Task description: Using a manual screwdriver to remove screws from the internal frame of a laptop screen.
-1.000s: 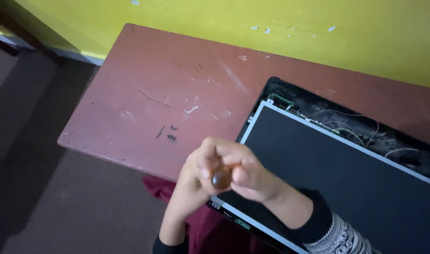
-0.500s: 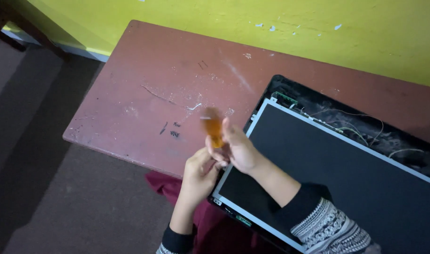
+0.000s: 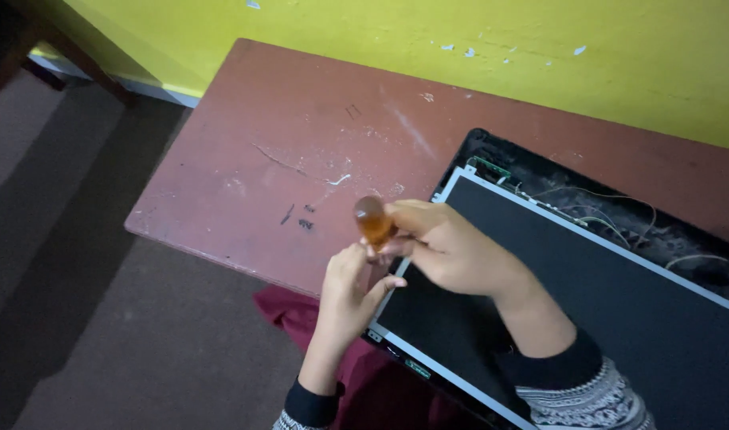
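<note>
Biggest thing in view was the table (image 3: 245, 175) — worn red-brown top, scratched, butted against the yellow wall (image 3: 540, 56) at 12 o'clock, dark floor at 9. At 3 o'clock lay the opened laptop lid w/ bare dark screen panel (image 3: 619, 318), thin wires along its top edge. My right hand (image 3: 452, 251) had swung the amber screwdriver handle (image 3: 372, 221) up vs. half a sec ago — fingers clenched round it, butt end toward me. Left hand (image 3: 348, 299) sat at 6 o'clock of it, fingertips touching the tool; whether it gripped, can't tell.
</note>
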